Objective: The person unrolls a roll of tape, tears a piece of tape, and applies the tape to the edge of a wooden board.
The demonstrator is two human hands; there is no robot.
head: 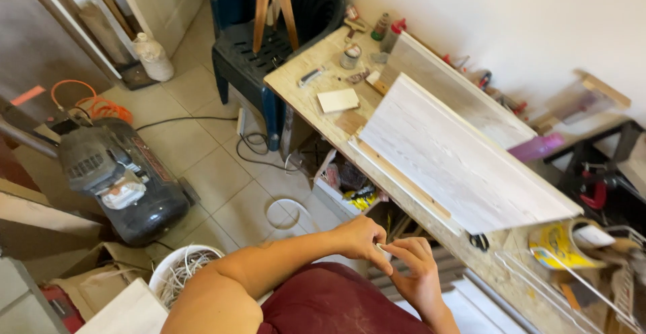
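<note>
Both hands (387, 250) pinch small white piece (382, 247) btwn fingertips.

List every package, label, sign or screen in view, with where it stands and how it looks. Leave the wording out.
Yellow tape roll with a white label: right end of the chipboard workbench, round, yellow and white.
Small metal tin: far end of the workbench, round, grey with a pale band.
Black air compressor's white label: on the tiled floor at left, pale patch on the dark tank.
No screens or signs show.
</note>
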